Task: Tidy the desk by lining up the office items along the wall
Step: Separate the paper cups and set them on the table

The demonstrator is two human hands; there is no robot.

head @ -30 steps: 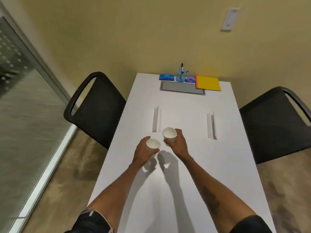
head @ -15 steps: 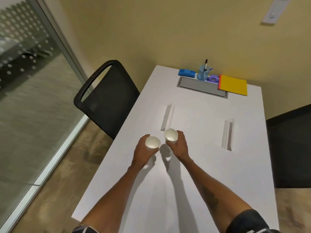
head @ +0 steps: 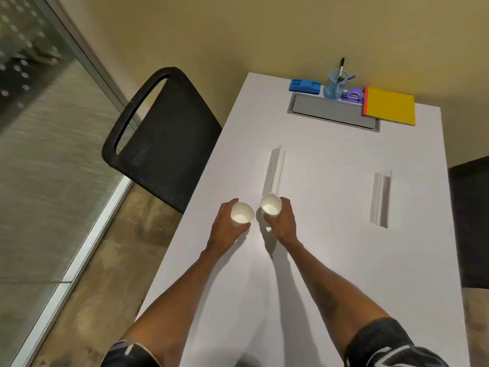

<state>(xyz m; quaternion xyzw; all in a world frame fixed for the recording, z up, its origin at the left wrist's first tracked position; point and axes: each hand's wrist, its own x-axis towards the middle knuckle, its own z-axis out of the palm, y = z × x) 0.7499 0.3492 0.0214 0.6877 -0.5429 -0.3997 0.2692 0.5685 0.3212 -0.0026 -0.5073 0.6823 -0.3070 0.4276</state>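
My left hand [head: 225, 229] grips a white paper cup [head: 241, 213] over the white desk [head: 330, 260], near its left edge. My right hand [head: 283, 223] grips a second white paper cup [head: 270, 205], tilted a little to the left. The two cups are side by side and apart. Along the wall at the desk's far end stand a blue stapler [head: 305, 86], a clear blue pen cup [head: 335, 86] with pens, a purple tape dispenser [head: 353, 94] and a yellow notebook [head: 389, 105].
A grey cable tray lid [head: 325, 111] is set into the desk in front of the row. Two white strips [head: 274, 169] [head: 381, 198] lie mid-desk. A black mesh chair [head: 161, 136] stands at the left, another dark chair [head: 471, 221] at the right. A glass partition [head: 39, 128] runs along the left.
The view has swung left and closer to the desk. Both hands still hold their cups side by side, with the right cup lower and nearer the level of the left one.
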